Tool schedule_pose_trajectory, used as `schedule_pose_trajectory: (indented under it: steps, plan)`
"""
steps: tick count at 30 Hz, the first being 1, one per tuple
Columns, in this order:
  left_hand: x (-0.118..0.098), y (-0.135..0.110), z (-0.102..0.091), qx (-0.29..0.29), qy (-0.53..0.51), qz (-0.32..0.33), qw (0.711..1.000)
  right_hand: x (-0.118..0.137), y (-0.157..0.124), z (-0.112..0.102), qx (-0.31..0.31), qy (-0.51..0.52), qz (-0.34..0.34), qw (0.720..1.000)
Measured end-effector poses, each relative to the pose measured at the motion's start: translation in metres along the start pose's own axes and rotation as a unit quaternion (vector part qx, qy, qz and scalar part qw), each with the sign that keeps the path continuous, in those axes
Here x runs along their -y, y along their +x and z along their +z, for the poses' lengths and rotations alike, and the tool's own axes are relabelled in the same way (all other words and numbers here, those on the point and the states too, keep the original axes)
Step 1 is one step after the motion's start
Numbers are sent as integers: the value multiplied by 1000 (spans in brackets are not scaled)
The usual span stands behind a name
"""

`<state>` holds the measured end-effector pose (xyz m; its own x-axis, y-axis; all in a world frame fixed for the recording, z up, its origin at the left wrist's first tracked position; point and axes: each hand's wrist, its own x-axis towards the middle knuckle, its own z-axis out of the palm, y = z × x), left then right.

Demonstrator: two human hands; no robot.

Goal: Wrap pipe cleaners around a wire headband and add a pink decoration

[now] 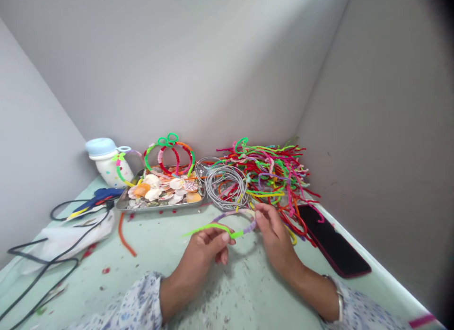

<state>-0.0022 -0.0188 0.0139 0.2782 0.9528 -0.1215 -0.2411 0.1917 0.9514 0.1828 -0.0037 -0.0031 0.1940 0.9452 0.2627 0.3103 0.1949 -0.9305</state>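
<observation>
Between my hands is a wire ring (pixel 249 227) wrapped in purple, whitish and bright green pipe cleaner. My left hand (pixel 207 249) pinches its near side, thumb on top, where the green wrapping is. A loose end of the green pipe cleaner (pixel 209 227) stretches out leftward over my fingers. On the ring's right side, the thumb and fingers of my right hand (pixel 278 240) are closed around the wrapped edge. Just behind the ring lies a coil of grey wire (pixel 227 188). A big tangled pile of coloured pipe cleaners (pixel 273 164) sits beyond my right hand.
A metal tray (pixel 163 208) holds seashells (pixel 173 184), with finished wrapped rings (pixel 170 157) standing at its back. Left are a white bottle (pixel 109 167), blue-handled pliers (pixel 102 196) and black cables (pixel 53 261). A phone (pixel 335 242) lies right, beside the wall.
</observation>
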Motion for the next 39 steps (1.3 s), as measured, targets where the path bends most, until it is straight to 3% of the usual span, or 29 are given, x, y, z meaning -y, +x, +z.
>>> schedule_pose_trajectory:
  steps: [3,9,14,23,28,31,33,36,39]
  plan:
    - [1,-9,5,39,97,26,994,1,1,0,54,100,65,991]
    - [1,-24,9,52,287,99,951,3,0,-1,63,192,8,979]
    - [1,-26,10,23,349,84,933,1,-1,-1,53,193,-34,979]
    - [0,-28,10,20,390,121,913,-2,-1,-2,72,190,-38,978]
    - [6,-26,6,16,410,154,899,-9,0,-1,68,72,-42,994]
    - [11,-24,3,14,422,180,888,-8,1,-3,27,-50,-105,993]
    - [13,-23,1,15,425,194,884,-3,0,-6,34,-87,-178,980]
    - [14,-22,-1,20,422,207,883,5,-5,-9,115,-105,-294,943]
    - [14,-20,-4,23,421,216,881,9,-10,-7,190,-109,-361,907]
